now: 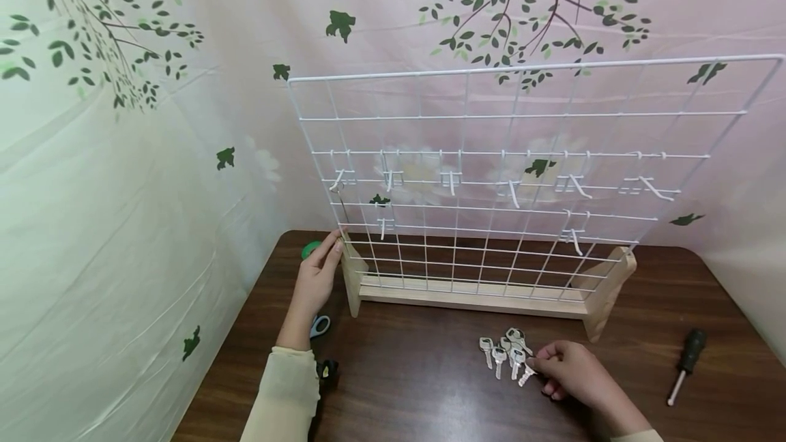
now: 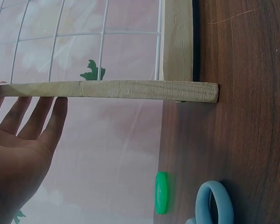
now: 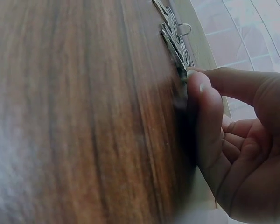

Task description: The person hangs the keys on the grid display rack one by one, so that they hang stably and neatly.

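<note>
A white wire grid rack (image 1: 485, 227) with several hooks stands upright in a wooden base (image 1: 473, 297). My left hand (image 1: 319, 270) holds the rack's left wooden side piece (image 2: 116, 89), fingers on its outer face and the thumb over the other side. In front of the base lies a small pile of silver keys (image 1: 499, 355). At the pile's right edge, my right hand (image 1: 571, 370) pinches a key (image 1: 527, 376) between thumb and forefinger, low over the table. The right wrist view shows its other fingers curled in, with the keys (image 3: 175, 42) just beyond the fingertips.
A screwdriver (image 1: 690, 353) lies at the right of the brown table (image 1: 417, 387). Left of the rack are a green round thing (image 1: 310, 249) and blue-handled scissors (image 1: 320, 326). A dark object (image 1: 327, 370) sits beside the left sleeve. A patterned cloth (image 1: 202, 53) hangs behind.
</note>
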A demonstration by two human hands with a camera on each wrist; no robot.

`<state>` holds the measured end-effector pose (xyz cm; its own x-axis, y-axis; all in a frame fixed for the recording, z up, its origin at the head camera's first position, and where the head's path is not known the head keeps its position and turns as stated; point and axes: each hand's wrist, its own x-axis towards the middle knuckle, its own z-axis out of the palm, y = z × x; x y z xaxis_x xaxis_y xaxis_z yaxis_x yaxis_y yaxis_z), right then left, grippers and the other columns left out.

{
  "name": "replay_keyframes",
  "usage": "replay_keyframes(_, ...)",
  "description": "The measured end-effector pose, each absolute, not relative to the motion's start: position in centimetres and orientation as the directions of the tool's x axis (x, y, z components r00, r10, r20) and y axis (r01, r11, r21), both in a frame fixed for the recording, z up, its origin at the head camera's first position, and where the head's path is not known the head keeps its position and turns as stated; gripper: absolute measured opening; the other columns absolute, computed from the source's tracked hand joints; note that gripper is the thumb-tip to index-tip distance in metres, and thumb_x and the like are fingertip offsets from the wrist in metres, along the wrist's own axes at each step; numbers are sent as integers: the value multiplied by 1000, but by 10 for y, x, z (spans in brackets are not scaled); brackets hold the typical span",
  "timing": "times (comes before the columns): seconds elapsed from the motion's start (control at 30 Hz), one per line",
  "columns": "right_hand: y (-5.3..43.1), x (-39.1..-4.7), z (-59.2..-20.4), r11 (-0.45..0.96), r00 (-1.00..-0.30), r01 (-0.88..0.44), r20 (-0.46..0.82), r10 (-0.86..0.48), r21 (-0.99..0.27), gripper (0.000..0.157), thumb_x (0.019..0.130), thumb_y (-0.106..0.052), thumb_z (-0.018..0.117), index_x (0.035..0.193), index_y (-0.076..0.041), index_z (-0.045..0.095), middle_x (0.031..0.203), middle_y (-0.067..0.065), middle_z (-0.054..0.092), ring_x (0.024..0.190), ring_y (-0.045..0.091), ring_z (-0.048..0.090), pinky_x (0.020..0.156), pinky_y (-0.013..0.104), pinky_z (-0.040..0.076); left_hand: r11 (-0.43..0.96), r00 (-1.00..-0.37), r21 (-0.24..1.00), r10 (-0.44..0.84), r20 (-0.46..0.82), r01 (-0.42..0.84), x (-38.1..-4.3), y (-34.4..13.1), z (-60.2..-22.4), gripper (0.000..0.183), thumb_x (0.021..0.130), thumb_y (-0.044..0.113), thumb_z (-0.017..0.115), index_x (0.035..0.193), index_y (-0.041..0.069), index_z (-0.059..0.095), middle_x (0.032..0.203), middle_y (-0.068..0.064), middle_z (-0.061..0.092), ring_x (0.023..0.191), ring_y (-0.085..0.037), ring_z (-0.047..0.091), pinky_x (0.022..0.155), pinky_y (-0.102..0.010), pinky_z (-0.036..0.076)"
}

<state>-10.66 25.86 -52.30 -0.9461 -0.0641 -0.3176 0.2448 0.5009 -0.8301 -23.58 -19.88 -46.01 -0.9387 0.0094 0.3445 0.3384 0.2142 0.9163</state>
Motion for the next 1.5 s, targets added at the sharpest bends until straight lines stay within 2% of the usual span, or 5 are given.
replay_keyframes(0.5,268,-101,-524,425,-941,206,-297,-161,-882,23,103,-11,66,104,12,66,87,9,76,71,10,69,63,28,65,226,-938,913,16,346,341,-237,-200,-461,41,114,24,54,154,16,60,159,-5,60,136,11,55,109,-7,48)
replay_keyframes(0.73,262,-96,-516,543,-970,145,-228,-88,-827,18,102,-13,70,99,4,72,96,10,79,74,2,66,67,24,61,233,-938,911,20,345,340,-237,-199,-461,41,114,25,54,154,17,59,160,-4,60,140,2,54,109,-7,48)
replay_keyframes(1.0,257,-94,-509,574,-984,163,-173,38,-802,15,101,-13,74,102,1,71,87,5,76,71,4,68,68,23,62,218,-935,911,18,355,350,-236,-199,-460,41,113,23,55,154,16,59,159,-5,60,137,10,54,110,-7,47)
replay_keyframes(1.3,257,-95,-507,563,-988,148,-152,41,-813,16,100,-14,75,102,1,71,86,6,77,71,4,69,67,23,62,257,-939,906,18,344,337,-237,-199,-460,42,114,25,54,154,14,59,158,-10,60,149,-20,52,110,-5,45)
replay_keyframes(1.5,258,-98,-514,515,-982,159,-189,-6,-842,15,100,-9,73,104,5,70,89,9,76,75,4,70,69,24,64,254,-941,908,16,339,332,-236,-199,-458,42,114,23,54,154,13,58,159,-11,59,150,-22,52,109,-4,45)
